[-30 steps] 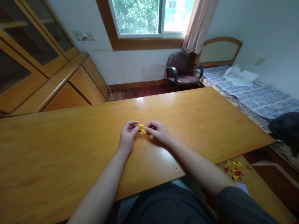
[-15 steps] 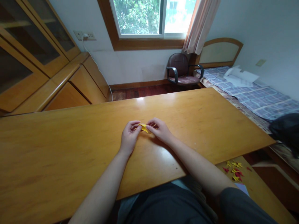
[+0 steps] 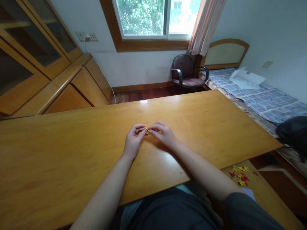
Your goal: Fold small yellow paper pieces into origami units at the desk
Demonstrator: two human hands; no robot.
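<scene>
Over the middle of the bench (image 3: pixel 72 153): a small yellow folded piece (image 3: pixel 149 132), mostly covered, between the two hands; whether it touches the wood cannot be told.
Left hand (image 3: pixel 132 140): thumb and fingers pinching the left side of the yellow folded piece.
Right hand (image 3: pixel 165 134): thumb and fingers pinching the opposite side, their tips just beside those of the left hand.
Lower wooden surface (image 3: pixel 271 195): beyond the right forearm, below the bench edge, carrying a loose cluster of yellow and red pieces (image 3: pixel 242 176), with one red piece (image 3: pixel 255 173) apart from them; a pale sheet (image 3: pixel 249 193) lies near, partly hidden by the dark sleeve (image 3: pixel 244 207).
Far side: a maroon chair (image 3: pixel 183 68) with black armrests, under the window (image 3: pixel 141 19) wall and near the pink curtain (image 3: pixel 206 28).
Bed (image 3: pixel 263 99): along the right, blue plaid cover, white sheets (image 3: pixel 247 79) on top.
Cabinet (image 3: pixel 57 83): wooden, at the left.
</scene>
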